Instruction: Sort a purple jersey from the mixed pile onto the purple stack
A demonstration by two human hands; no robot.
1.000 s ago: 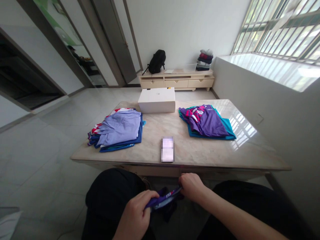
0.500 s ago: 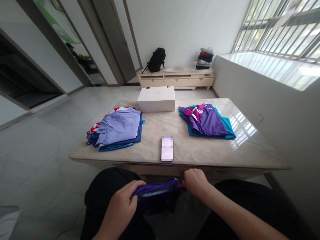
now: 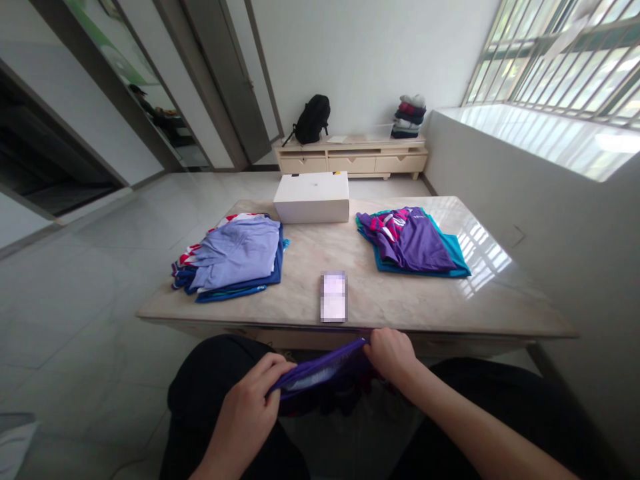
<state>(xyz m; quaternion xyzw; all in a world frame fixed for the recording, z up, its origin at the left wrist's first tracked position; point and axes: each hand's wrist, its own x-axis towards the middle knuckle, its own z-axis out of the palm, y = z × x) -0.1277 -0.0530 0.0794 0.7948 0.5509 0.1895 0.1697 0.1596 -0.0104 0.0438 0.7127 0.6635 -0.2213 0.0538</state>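
And the purple garment [image 3: 320, 365] is stretched out now! A second ago it was bunched between the hands; its upper edge now runs taut from the left fingers up to the right fingers, just short of the tabletop [image 3: 400, 307]. The left hand [image 3: 253, 397] has it pinched at the near, lower end; the right hand [image 3: 393, 353] grips the far end and has climbed a touch higher. So the edge looks straighter and better under control, though the cloth below hangs in shadow, and which part of the garment this is, I can't be sure. Just beyond the fingers lies a blurred rectangular object [image 3: 333, 297]. Farther out, ahead of the left fingers, one clothes pile [image 3: 240, 250]; ahead of the right, another, purple-topped pile [image 3: 420, 243]. Both unmoved, as is the white box [image 3: 313, 200] beyond.
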